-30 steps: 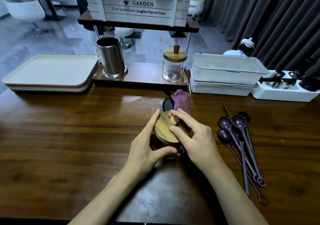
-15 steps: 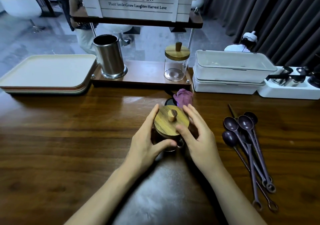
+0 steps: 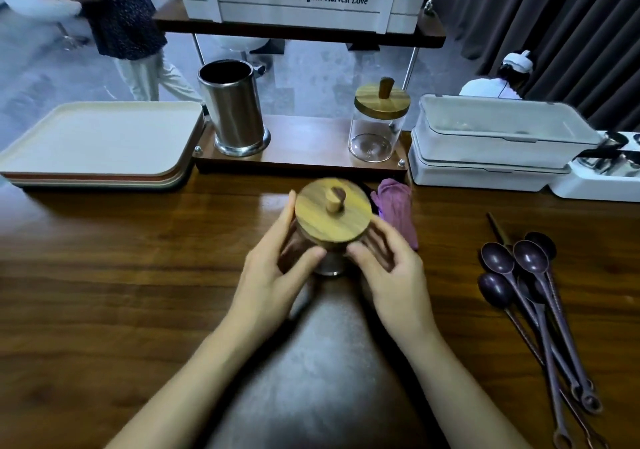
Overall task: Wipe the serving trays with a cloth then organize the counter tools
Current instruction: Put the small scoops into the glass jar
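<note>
A glass jar (image 3: 329,266) capped by a wooden lid (image 3: 333,219) is gripped between both hands over the wooden counter (image 3: 121,292). The left hand (image 3: 273,275) is curled round the jar's left side, with the thumb pressed to its front. The right hand (image 3: 391,275) is wrapped round the right side, fingers slightly spread. A purple cloth (image 3: 396,209) is seen just beyond the right fingertips. Dark spoons (image 3: 530,265) are heaped well right of them, and stacked serving trays (image 3: 100,137) are set far beyond the left fingers.
</note>
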Available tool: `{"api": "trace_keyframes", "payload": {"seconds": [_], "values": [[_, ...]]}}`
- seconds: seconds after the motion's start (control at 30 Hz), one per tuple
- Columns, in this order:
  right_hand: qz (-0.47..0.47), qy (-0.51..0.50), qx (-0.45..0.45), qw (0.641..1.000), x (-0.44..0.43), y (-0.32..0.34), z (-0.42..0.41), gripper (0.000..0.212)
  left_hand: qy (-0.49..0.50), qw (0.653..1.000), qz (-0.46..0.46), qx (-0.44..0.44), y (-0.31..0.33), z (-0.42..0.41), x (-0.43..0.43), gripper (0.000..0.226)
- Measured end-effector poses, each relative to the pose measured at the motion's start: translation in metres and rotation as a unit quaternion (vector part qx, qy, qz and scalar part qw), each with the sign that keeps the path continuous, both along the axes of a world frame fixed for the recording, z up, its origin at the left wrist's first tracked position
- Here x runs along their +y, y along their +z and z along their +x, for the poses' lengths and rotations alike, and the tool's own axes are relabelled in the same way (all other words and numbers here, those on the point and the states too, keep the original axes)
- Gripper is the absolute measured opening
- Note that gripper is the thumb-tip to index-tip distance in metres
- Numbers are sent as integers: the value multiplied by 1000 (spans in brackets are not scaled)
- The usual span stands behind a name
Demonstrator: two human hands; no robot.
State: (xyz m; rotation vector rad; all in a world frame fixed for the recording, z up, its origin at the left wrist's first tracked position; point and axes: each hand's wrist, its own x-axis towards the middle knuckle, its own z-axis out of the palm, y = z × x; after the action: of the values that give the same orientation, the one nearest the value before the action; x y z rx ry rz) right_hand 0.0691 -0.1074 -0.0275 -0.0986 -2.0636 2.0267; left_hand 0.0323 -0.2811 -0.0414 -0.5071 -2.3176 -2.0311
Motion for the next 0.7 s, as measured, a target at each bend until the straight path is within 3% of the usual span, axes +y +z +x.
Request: {"api": "trace_keyframes", "payload": {"seconds": [0.13, 0.3, 0.53, 0.7], "values": [[-42, -18, 34, 998, -16, 8, -58, 37, 30, 999, -13, 35, 20, -49, -5, 77], [13, -8, 50, 999, -24, 30, -124, 38, 30, 997, -59, 37, 31, -111, 0, 84], [-9, 6, 11, 1000, -26, 35, -182, 52, 32, 996, -77, 39, 33, -166, 8, 90], [-2, 11, -27, 1000, -23, 29, -205, 50, 34, 995, -85, 42, 27, -184, 13, 88]]}}
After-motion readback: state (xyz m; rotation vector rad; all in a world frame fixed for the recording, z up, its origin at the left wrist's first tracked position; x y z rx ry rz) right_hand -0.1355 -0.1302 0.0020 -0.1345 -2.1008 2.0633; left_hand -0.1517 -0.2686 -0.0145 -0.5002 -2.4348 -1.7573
